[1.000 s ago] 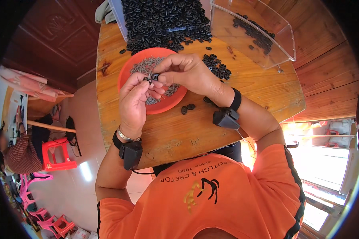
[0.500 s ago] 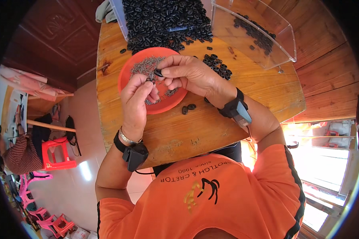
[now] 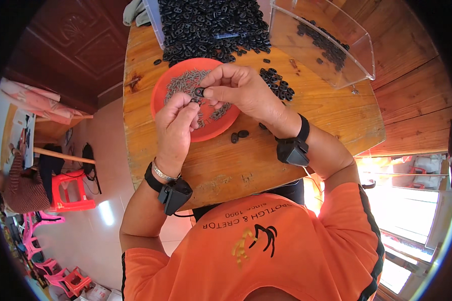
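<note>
Over a round orange-red tray (image 3: 217, 131) of small grey screws (image 3: 185, 83), my two hands meet almost fingertip to fingertip. Between the thumb and fingers of my right hand (image 3: 238, 91) is a small black oval piece (image 3: 200, 92), with a hole visible in its face. My left hand (image 3: 176, 121) is pinched on a tiny dark piece (image 3: 195, 100), mostly covered by the fingertips; its kind cannot be made out. Just below the tray, a few loose black oval pieces (image 3: 243, 134) lie on the wooden table (image 3: 211, 175).
Behind the tray, a heap of black oval pieces (image 3: 211, 30) spills from a clear bin (image 3: 154, 25). A transparent box (image 3: 359, 55) with more pieces stands at the far right. A small cluster (image 3: 278, 85) lies beyond my right wrist. Another person (image 3: 27, 185) is at far left, near a red stool (image 3: 75, 198).
My right wrist has turned, and the black oval piece in its fingers now shows its holed face. Both hands stay close together over the tray.
</note>
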The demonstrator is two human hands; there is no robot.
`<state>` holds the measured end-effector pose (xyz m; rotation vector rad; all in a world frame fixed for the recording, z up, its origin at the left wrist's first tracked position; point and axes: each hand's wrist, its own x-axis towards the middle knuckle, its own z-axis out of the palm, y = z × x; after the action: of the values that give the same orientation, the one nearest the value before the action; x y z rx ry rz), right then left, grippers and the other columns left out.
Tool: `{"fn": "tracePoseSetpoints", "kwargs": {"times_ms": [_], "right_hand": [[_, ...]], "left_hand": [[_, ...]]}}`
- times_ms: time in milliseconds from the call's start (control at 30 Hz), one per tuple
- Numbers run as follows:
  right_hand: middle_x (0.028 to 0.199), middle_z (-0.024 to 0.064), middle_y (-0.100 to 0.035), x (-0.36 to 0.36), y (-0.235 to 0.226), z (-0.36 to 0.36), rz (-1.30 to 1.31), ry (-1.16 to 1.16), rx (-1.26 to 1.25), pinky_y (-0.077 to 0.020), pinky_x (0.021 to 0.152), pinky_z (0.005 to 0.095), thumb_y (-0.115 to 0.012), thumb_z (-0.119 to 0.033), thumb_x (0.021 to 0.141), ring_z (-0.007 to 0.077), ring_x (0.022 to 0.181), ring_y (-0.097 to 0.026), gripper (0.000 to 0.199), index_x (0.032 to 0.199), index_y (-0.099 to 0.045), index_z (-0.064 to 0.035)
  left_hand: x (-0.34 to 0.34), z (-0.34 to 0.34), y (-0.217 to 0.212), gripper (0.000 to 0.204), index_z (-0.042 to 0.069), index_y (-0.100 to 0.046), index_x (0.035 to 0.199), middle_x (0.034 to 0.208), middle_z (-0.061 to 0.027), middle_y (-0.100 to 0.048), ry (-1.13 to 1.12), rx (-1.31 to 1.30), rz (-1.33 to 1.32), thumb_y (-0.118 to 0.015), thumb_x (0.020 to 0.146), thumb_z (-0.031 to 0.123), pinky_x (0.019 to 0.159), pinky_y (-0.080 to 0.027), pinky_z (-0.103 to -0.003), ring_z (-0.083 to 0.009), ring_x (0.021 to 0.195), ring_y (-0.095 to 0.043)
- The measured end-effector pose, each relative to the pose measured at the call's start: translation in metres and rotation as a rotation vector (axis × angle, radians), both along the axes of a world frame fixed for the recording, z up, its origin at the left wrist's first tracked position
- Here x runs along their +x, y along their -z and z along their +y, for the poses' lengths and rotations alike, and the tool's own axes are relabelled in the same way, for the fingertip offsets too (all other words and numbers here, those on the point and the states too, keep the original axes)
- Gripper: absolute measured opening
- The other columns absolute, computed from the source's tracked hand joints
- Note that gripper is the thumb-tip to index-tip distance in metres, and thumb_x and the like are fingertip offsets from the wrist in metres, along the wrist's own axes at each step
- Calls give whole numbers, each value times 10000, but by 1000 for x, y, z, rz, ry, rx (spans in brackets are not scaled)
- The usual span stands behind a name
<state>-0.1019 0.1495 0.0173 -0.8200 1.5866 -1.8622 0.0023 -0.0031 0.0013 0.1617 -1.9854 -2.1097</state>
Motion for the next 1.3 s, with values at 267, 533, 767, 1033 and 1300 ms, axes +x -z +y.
{"fn": "tracePoseSetpoints", "kwargs": {"times_ms": [267,533,767,1033,1300], "right_hand": [[896,39,-648,5,4,-1,137,44,-9,-528,717,220,-630,-18,856,76,805,-614,173,1026,-614,10],[887,14,-636,11,4,-4,202,43,5,-521,728,216,-626,-8,857,63,815,-600,187,1043,-633,10],[918,35,-658,9,9,-4,194,35,-36,-525,728,223,-610,15,858,72,828,-608,216,1073,-632,15],[915,50,-673,5,4,-2,152,-11,-72,-518,760,232,-620,5,856,85,839,-616,200,1054,-648,11],[893,37,-670,4,2,1,152,-32,-15,-504,725,221,-631,-19,854,71,795,-605,183,1036,-653,-5]], "left_hand": [[0,5,-1,123,42,-539,820,659,30,-486,-12,10,-8,-531,890,143,521,-350,-195,-42,587,-441],[1,3,1,119,40,-540,840,658,25,-481,-17,97,4,-530,893,146,521,-353,-194,-46,583,-444],[1,4,-2,134,35,-535,845,657,15,-487,10,108,-37,-520,902,155,520,-358,-197,-51,582,-439],[-1,0,-2,172,43,-511,794,605,19,-463,78,6,-47,-519,904,174,490,-341,-200,-51,535,-415],[0,4,-6,193,47,-504,735,582,19,-467,62,-69,-83,-520,889,163,448,-307,-206,-48,498,-402]]}}
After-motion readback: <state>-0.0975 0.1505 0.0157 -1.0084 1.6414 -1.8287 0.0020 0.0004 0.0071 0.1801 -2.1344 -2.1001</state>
